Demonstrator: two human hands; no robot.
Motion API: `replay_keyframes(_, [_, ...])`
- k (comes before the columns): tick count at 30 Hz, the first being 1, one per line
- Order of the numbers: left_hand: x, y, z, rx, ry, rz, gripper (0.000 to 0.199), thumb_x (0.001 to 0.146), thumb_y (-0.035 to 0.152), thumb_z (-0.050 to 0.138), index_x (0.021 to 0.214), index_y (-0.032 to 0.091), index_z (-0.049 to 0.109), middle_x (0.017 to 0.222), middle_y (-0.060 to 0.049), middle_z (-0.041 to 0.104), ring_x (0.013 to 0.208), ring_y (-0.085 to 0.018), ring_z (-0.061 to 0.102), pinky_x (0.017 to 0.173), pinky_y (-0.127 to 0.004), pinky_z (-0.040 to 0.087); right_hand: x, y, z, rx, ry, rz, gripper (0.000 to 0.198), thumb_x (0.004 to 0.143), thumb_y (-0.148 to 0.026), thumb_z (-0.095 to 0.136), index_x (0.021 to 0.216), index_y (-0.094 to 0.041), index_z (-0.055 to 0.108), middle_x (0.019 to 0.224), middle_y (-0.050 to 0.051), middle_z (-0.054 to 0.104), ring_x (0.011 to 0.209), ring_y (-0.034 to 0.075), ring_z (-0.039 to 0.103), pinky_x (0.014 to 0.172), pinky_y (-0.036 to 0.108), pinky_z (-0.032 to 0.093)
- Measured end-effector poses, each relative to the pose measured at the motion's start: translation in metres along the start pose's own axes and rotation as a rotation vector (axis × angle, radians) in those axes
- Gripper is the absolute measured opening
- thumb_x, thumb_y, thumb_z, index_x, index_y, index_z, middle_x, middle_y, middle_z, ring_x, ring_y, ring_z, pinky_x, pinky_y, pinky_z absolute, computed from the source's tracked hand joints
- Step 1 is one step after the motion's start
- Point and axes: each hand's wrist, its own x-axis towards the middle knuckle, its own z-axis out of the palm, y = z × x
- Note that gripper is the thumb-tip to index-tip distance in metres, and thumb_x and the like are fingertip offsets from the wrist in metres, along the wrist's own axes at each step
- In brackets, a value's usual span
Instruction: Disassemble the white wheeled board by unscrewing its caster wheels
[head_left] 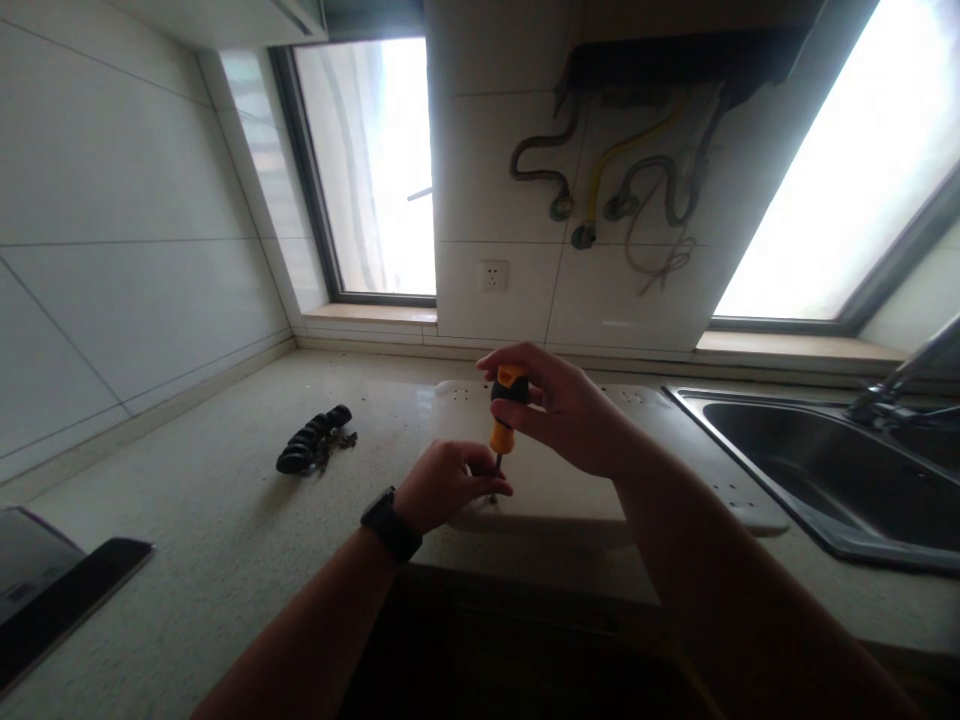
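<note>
In my right hand (551,405) is an upright screwdriver (502,435) with a yellow and black handle, gripped from above. Its metal shaft points down to the fingertips of my left hand (454,480). Those fingers are pinched together around the tip, and what lies between them is hidden. Just under them a small dark piece shows at the front left corner of a white panel (570,480). The panel lies flat on the counter, with small holes near its corners. A dark watch (391,525) is on my left wrist.
Several black round pieces (309,440) stand in a row on the counter (225,540), small metal parts beside them. A dark flat object (75,600) lies at lower left. Right of the panel is a steel sink (795,440) with a faucet (885,400). Hoses (600,170) hang on the wall.
</note>
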Motion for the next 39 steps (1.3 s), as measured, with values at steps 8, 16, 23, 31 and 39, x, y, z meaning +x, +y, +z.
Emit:
replay_keyframes(8, [0.001, -0.005, 0.005, 0.094, 0.092, 0.024, 0.041, 0.074, 0.055, 0.083, 0.075, 0.017, 0.070, 0.069, 0.001, 0.067, 0.062, -0.012, 0.055, 0.059, -0.025, 0.042, 0.000, 0.004, 0.004, 0.171, 0.033, 0.077, 0.049, 0.086, -0.025, 0.072, 0.128, -0.023, 0.048, 0.115, 0.008, 0.065, 0.097, 0.018, 0.067, 0.079, 0.034, 0.058])
replay_keyframes(16, [0.000, -0.006, 0.009, 0.145, 0.140, 0.022, 0.046, 0.072, 0.058, 0.083, 0.073, 0.017, 0.064, 0.062, 0.004, 0.058, 0.056, -0.010, 0.047, 0.054, -0.024, 0.035, 0.004, 0.006, 0.005, 0.077, 0.071, 0.062, 0.039, 0.083, -0.025, 0.076, 0.119, -0.024, 0.061, 0.101, 0.001, 0.062, 0.077, 0.010, 0.060, 0.066, 0.024, 0.053])
replay_keyframes(23, [0.000, 0.001, 0.002, 0.058, 0.028, 0.062, 0.031, 0.082, 0.044, 0.080, 0.093, 0.016, 0.072, 0.092, -0.004, 0.075, 0.072, -0.014, 0.064, 0.065, -0.026, 0.047, 0.001, 0.003, 0.000, 0.055, 0.076, 0.043, 0.044, 0.083, -0.014, 0.069, 0.125, -0.024, 0.061, 0.107, 0.004, 0.065, 0.089, 0.015, 0.066, 0.073, 0.029, 0.058])
replay_keyframes(31, [0.000, 0.008, -0.009, -0.039, -0.164, 0.058, 0.018, 0.092, 0.029, 0.070, 0.102, 0.016, 0.077, 0.099, -0.008, 0.078, 0.091, -0.019, 0.071, 0.085, -0.031, 0.052, -0.003, 0.004, 0.000, 0.286, 0.048, 0.046, 0.042, 0.076, -0.002, 0.060, 0.111, -0.024, 0.057, 0.120, 0.004, 0.060, 0.105, 0.021, 0.072, 0.080, 0.031, 0.062])
replay_keyframes(39, [0.002, -0.005, -0.008, 0.136, 0.071, 0.097, 0.021, 0.085, 0.040, 0.078, 0.087, 0.020, 0.077, 0.090, -0.004, 0.071, 0.076, -0.016, 0.062, 0.072, -0.028, 0.048, -0.001, 0.006, -0.005, 0.382, -0.005, 0.067, 0.047, 0.081, -0.007, 0.060, 0.123, -0.025, 0.053, 0.124, 0.006, 0.064, 0.111, 0.021, 0.070, 0.098, 0.044, 0.058])
